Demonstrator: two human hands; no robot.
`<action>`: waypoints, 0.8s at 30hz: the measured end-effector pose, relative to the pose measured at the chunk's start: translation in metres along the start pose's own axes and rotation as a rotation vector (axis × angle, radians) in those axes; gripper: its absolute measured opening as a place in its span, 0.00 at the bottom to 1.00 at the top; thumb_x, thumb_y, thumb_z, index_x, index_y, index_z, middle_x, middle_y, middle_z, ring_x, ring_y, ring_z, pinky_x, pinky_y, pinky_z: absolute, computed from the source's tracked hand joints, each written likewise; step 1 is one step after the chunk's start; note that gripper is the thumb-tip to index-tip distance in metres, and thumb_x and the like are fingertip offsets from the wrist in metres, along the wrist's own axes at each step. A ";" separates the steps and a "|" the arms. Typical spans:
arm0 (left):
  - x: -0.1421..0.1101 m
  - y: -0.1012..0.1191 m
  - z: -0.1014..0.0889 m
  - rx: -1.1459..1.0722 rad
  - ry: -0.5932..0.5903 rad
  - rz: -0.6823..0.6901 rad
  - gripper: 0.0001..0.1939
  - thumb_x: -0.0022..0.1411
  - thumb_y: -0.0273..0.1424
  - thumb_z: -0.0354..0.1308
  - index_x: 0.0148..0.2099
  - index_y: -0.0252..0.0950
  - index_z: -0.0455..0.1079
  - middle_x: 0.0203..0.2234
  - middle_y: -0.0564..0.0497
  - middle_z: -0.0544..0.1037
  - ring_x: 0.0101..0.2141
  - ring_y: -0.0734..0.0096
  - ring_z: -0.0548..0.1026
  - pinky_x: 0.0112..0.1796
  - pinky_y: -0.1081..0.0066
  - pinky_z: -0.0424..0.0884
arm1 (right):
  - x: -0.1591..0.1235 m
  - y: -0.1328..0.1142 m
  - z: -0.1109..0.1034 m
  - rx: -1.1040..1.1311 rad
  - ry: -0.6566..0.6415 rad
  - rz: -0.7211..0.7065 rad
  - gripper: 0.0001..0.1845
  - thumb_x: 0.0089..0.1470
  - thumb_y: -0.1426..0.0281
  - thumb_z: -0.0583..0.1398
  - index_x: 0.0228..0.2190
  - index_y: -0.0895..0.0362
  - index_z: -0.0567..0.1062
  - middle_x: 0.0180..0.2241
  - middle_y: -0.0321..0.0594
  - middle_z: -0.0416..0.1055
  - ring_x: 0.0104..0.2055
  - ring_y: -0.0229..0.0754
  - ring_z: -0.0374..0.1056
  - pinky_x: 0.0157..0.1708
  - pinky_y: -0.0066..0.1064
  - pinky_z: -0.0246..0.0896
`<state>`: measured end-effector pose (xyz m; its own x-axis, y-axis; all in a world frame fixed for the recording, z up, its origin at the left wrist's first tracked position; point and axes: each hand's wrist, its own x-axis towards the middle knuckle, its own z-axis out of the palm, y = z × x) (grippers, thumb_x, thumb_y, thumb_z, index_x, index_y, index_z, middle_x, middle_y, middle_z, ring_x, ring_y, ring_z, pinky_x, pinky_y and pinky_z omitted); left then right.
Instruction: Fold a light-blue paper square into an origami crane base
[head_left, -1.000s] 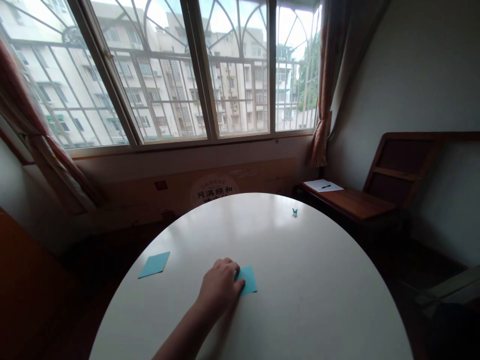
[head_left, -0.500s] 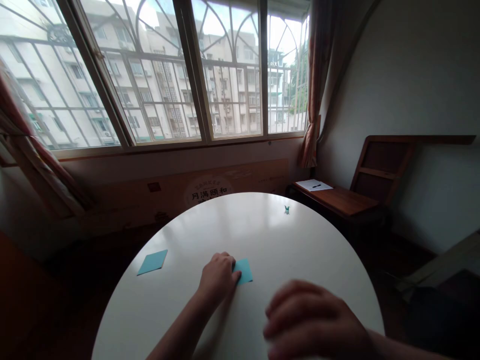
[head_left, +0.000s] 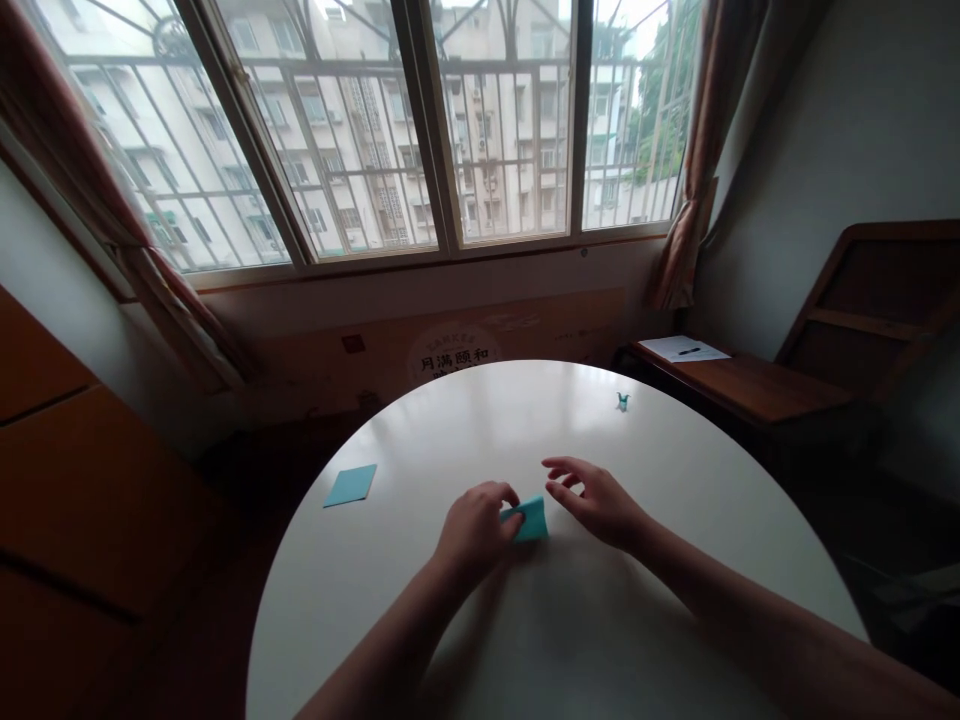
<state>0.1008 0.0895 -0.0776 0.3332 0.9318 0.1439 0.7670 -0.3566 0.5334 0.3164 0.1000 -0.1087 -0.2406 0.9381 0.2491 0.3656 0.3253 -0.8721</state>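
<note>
My left hand pinches a sheet of turquoise paper between thumb and fingers, near the middle of the round white table. The sheet is tilted up off the tabletop, and its left part is hidden by the fingers. Just right of the paper is my right hand, its fingers apart and curved, holding nothing and not touching the sheet. A flat light-blue stack of square paper lies at the table's left side. Toward the far right edge stands a small green folded paper figure.
Beyond the table's right edge, a wooden chair holds white paper with a dark pen on it. A printed cardboard panel leans under the barred window. An orange-brown cabinet stands at the left.
My right hand has moved from the near right up beside the paper. My left hand has lifted the sheet from lying flat to tilted. The camera view has shifted left and down.
</note>
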 end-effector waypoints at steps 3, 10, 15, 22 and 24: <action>0.006 -0.011 0.003 -0.216 0.021 -0.015 0.06 0.58 0.33 0.59 0.37 0.36 0.72 0.31 0.48 0.77 0.34 0.60 0.75 0.37 0.64 0.68 | -0.002 0.002 -0.001 0.072 -0.095 0.065 0.30 0.61 0.53 0.60 0.56 0.59 0.68 0.47 0.49 0.72 0.45 0.49 0.71 0.43 0.41 0.69; 0.010 -0.012 0.015 -0.591 0.022 -0.035 0.18 0.57 0.45 0.60 0.39 0.34 0.66 0.33 0.44 0.75 0.35 0.60 0.75 0.32 0.67 0.71 | -0.003 -0.002 0.005 0.291 -0.184 0.103 0.24 0.54 0.54 0.67 0.42 0.61 0.73 0.38 0.45 0.73 0.38 0.44 0.70 0.34 0.31 0.66; 0.007 -0.004 0.015 -0.682 0.049 -0.073 0.26 0.56 0.46 0.64 0.50 0.34 0.65 0.45 0.40 0.73 0.40 0.59 0.74 0.34 0.66 0.73 | -0.004 -0.005 0.008 0.434 -0.179 0.113 0.22 0.55 0.55 0.65 0.34 0.63 0.72 0.30 0.43 0.71 0.30 0.40 0.69 0.19 0.24 0.55; 0.001 0.012 0.004 -1.139 -0.124 -0.378 0.31 0.57 0.50 0.63 0.53 0.32 0.67 0.44 0.39 0.75 0.40 0.59 0.75 0.29 0.72 0.71 | -0.009 -0.012 0.005 0.541 -0.159 0.134 0.24 0.57 0.53 0.64 0.37 0.62 0.70 0.32 0.43 0.72 0.30 0.39 0.70 0.19 0.22 0.56; -0.001 0.015 0.002 -1.102 -0.098 -0.372 0.30 0.53 0.48 0.66 0.48 0.29 0.69 0.37 0.41 0.76 0.34 0.63 0.74 0.27 0.73 0.70 | -0.010 -0.012 0.005 0.551 -0.169 0.133 0.24 0.56 0.53 0.65 0.38 0.63 0.71 0.32 0.44 0.72 0.30 0.40 0.71 0.20 0.22 0.57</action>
<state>0.1132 0.0833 -0.0710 0.2656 0.9402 -0.2131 -0.0492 0.2340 0.9710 0.3100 0.0860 -0.1027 -0.3810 0.9200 0.0919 -0.1081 0.0544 -0.9927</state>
